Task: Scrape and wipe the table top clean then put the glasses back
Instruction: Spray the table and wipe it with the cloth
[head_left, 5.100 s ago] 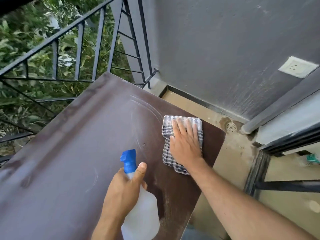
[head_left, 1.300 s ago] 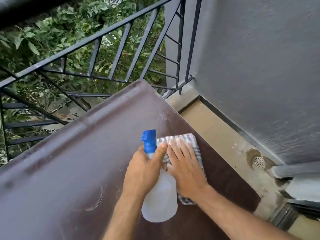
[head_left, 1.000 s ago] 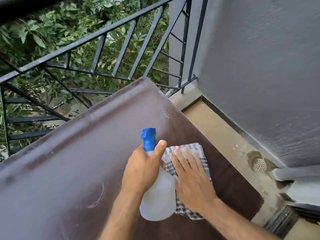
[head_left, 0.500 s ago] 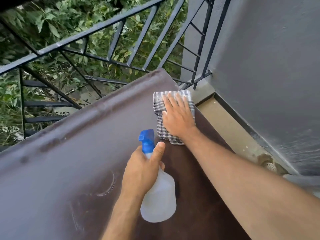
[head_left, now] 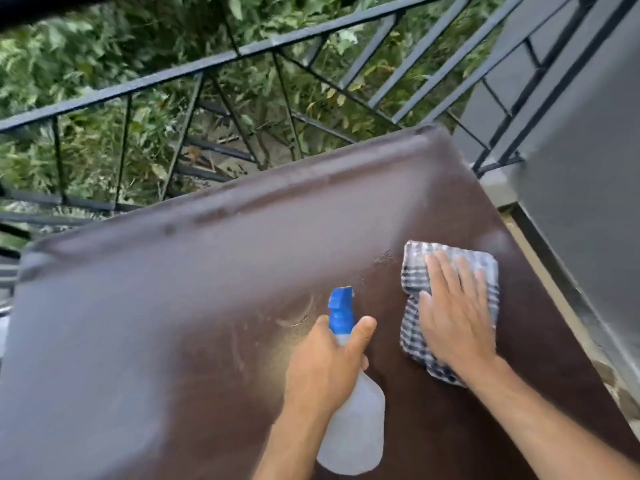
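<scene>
Brown and glossy, the table (head_left: 180, 306) shows pale smears and droplets near its middle; above it the left hand (head_left: 322, 368) curls round the neck of a translucent bottle (head_left: 353, 427) with a blue spray head, its contents not discernible. The right hand (head_left: 453, 313) lies flat with straight fingers on a folded checked cloth (head_left: 412, 271) close to the table's right edge. A railing (head_left: 207, 64) runs just beyond the far edge, a grey wall (head_left: 588, 202) stands to the right, and the table's left half is bare.
</scene>
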`<state>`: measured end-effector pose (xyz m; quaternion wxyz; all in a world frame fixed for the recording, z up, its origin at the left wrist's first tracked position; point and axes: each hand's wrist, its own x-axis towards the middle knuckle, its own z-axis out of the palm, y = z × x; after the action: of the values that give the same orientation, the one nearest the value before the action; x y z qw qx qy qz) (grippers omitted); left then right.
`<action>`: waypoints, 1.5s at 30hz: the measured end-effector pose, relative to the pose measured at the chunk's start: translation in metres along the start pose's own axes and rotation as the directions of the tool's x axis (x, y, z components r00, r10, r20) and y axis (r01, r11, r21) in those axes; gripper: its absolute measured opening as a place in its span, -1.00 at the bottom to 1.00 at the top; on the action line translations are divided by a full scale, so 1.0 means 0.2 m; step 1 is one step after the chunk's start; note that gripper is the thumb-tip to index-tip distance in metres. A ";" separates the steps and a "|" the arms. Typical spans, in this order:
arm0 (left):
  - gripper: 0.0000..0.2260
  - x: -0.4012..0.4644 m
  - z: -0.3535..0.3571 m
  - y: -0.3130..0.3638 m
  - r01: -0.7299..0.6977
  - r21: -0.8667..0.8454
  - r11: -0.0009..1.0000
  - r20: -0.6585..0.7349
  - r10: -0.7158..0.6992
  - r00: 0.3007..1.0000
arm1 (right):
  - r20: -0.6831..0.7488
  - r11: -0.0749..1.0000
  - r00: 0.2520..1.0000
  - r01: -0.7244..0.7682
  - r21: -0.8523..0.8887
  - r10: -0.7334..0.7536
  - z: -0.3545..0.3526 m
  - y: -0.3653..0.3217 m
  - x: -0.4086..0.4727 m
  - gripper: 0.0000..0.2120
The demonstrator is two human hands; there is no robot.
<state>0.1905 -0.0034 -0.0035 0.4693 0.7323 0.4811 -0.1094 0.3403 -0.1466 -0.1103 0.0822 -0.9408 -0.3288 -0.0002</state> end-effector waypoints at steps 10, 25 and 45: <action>-0.52 -0.10 -0.20 -0.33 0.040 -0.092 0.995 -0.096 -0.049 0.994 | 0.030 0.998 0.999 -0.029 0.061 0.027 0.09 -0.43 0.47 -0.33; -0.57 -0.22 -0.45 -0.67 0.091 -0.106 0.990 -0.121 -0.104 0.987 | -0.007 0.956 0.961 0.276 0.094 -0.277 0.09 -0.72 -0.11 -0.43; -0.54 -0.35 -0.69 -0.98 0.039 -0.135 0.990 -0.154 -0.060 0.986 | 0.036 0.809 0.812 0.575 0.123 -0.583 0.15 -1.16 -0.47 -0.44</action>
<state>-0.0440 0.0820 -0.0016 0.4742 0.6940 0.5409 -0.0310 0.1214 -0.0208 -0.1095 0.1162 -0.7896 -0.6020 0.0262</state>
